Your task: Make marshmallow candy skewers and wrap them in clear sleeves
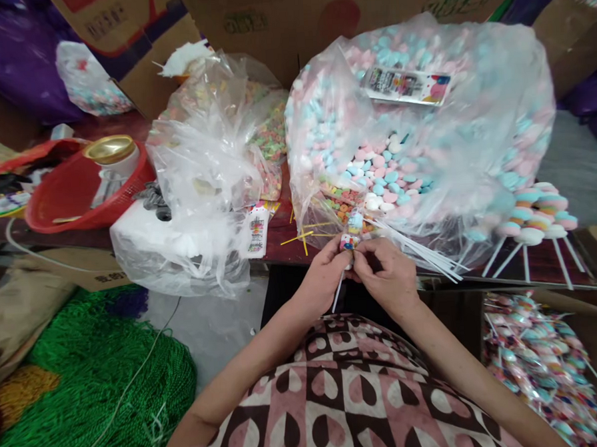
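Close to the table's front edge, my left hand (323,275) is closed on a wrapped marshmallow lollipop (350,241), its white stick (337,293) pointing down. My right hand (389,276) pinches the base of the same wrapper, fingertips against those of the left. Just beyond lie a large clear bag of pastel marshmallows (405,158), small ring-shaped candies (345,204) and a bundle of loose white sticks (422,249). Yellow twist ties (305,237) lie left of the fingers, near a printed wrapper (257,231). What the fingertips grip at the wrapper's neck is partly hidden.
Unwrapped marshmallow lollipops (533,218) rest at the table's right end, above a box of wrapped ones (541,364). To the left are plastic bags (191,196) and a red basket (51,196) holding a gold-lidded jar (110,150). Green cords (111,373) pile on the floor.
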The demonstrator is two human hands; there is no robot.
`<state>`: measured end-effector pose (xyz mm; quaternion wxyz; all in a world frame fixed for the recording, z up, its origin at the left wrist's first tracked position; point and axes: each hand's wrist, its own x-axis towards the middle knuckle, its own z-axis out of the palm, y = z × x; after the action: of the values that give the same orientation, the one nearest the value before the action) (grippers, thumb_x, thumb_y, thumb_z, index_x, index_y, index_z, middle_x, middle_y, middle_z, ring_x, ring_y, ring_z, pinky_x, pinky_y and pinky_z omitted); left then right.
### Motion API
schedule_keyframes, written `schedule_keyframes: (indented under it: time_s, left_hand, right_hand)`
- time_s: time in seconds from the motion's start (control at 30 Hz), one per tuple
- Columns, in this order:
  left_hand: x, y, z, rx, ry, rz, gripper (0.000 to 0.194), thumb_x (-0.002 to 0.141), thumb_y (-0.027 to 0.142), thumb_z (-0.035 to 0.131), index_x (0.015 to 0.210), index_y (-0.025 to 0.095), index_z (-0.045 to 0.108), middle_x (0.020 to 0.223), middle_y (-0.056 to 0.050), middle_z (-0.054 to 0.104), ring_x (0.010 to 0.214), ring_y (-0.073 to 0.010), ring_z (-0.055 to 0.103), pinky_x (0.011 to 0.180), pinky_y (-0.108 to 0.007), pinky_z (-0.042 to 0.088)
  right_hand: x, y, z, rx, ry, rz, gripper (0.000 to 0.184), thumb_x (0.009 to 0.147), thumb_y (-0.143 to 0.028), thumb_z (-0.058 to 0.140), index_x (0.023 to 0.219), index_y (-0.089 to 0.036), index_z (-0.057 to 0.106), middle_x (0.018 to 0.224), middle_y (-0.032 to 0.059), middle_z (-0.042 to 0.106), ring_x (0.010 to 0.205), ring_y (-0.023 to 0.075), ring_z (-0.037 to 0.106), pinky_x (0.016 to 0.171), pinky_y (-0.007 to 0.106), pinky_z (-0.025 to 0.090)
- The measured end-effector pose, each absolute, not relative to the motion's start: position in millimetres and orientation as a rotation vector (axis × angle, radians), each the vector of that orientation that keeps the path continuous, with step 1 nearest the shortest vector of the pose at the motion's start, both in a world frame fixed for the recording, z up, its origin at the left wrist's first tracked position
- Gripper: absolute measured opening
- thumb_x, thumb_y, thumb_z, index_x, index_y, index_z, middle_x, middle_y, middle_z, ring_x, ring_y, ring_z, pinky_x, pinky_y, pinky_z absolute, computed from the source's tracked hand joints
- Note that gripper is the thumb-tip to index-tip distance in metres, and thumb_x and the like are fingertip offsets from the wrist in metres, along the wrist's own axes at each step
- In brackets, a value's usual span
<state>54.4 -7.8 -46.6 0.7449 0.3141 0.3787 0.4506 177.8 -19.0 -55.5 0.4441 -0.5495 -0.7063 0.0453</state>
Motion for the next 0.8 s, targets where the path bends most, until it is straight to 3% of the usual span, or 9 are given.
schedule_keyframes:
  time_s: [0.13,0.23,0.33,0.47,0.67,0.8]
  left_hand:
    - [55.0,-7.9,-49.3,0.678,0.851,1.010,0.040,0.076,0.018,0.061,0.116,0.020,0.064,0.096,0.000,0.067,0.075,-0.0097,0.057,0.066,-0.021,0.047]
    - [53.3,-6.3,-51.5,0.685,0.874,1.034,0.042,0.078,0.024,0.065,0.120,0.022,0.060,0.096,0.000,0.067,0.068,-0.0086,0.057,0.061,-0.021,0.047]
    - [52.2,-4.5,-51.6,0.718,0.912,1.039,0.043,0.077,0.027,0.070,0.118,0.021,0.059,0.090,0.001,0.065,0.062,-0.0077,0.056,0.059,-0.021,0.048]
    - [52.8,-3.7,-47.6,0.648,0.898,1.036,0.037,0.074,0.022,0.069,0.111,0.020,0.064,0.088,0.001,0.066,0.066,-0.0086,0.058,0.060,-0.021,0.048]
    - [49.5,-3.8,-43.4,0.453,0.819,0.983,0.044,0.070,0.016,0.066,0.114,0.018,0.064,0.081,0.000,0.065,0.068,-0.0123,0.062,0.064,-0.026,0.053]
    - [49.5,-4.8,-45.7,0.457,0.813,0.993,0.045,0.069,0.015,0.071,0.113,0.019,0.065,0.085,0.001,0.065,0.068,-0.0104,0.062,0.063,-0.025,0.053]
  right_hand:
    - [181.5,-18.6,-54.3,-1.333,-1.793,0.205,0.012,0.082,-0.015,0.056,0.073,-0.022,0.058,0.065,-0.0013,0.062,0.059,0.0137,0.059,0.060,0.026,0.047]
    - [185.7,-18.7,-54.6,-1.327,-1.786,0.258,0.012,0.084,-0.017,0.057,0.073,-0.022,0.058,0.065,-0.0013,0.062,0.058,0.0135,0.059,0.059,0.026,0.048]
    - [187.1,-19.0,-55.7,-1.374,-1.725,0.226,0.006,0.088,-0.020,0.057,0.086,-0.022,0.063,0.077,0.0023,0.069,0.066,0.0160,0.064,0.064,0.029,0.052]
    - [185.8,-17.6,-59.5,-1.313,-1.776,0.187,0.013,0.091,-0.023,0.057,0.101,-0.023,0.065,0.092,0.0064,0.073,0.082,0.0210,0.069,0.074,0.036,0.056]
    - [188.7,-16.1,-64.2,-1.400,-1.788,0.079,0.013,0.093,-0.023,0.057,0.097,-0.022,0.069,0.083,0.0048,0.074,0.074,0.0195,0.070,0.067,0.031,0.053]
    - [190.7,-16.0,-63.4,-1.416,-1.788,0.080,0.013,0.093,-0.022,0.055,0.093,-0.021,0.069,0.078,0.0044,0.073,0.071,0.0188,0.068,0.067,0.030,0.052]
